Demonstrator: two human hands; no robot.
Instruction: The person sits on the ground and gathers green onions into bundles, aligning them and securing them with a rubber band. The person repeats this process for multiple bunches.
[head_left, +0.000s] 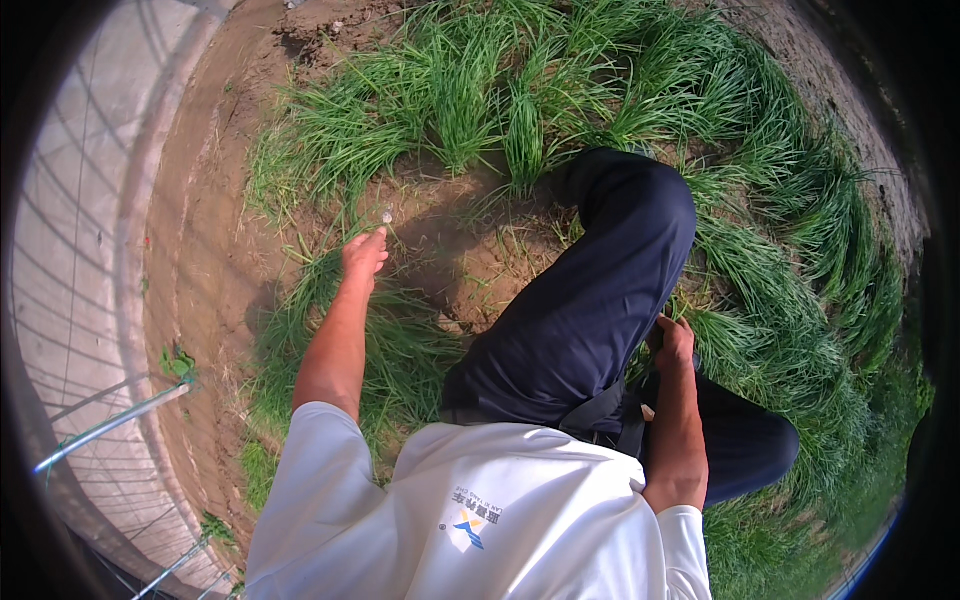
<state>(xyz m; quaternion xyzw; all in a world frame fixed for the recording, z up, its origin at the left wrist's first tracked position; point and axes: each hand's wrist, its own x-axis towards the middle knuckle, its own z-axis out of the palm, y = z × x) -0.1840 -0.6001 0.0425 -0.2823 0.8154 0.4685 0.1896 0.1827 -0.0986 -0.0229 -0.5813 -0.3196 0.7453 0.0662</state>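
My left hand (365, 255) is stretched out over the soil at the left, its fingers bent together near a small pale object (387, 216); whether it grips that object is unclear. Long, narrow-leaved green plants (360, 337) lie below this hand and forearm. Beside my bent leg in dark trousers (592, 300), my right hand (673, 337) reaches down at the base of a clump of the same green leaves (712, 330). Its fingers are partly hidden by the leg and shadow, so its hold cannot be made out.
Grass-like clumps (465, 112) grow in rows ahead and to the right. Brown soil (480, 277) with scattered leaf bits shows between them. A concrete strip (75, 247) runs along the left side, where a metal pole (112, 427) with green twine stands out over the soil's edge.
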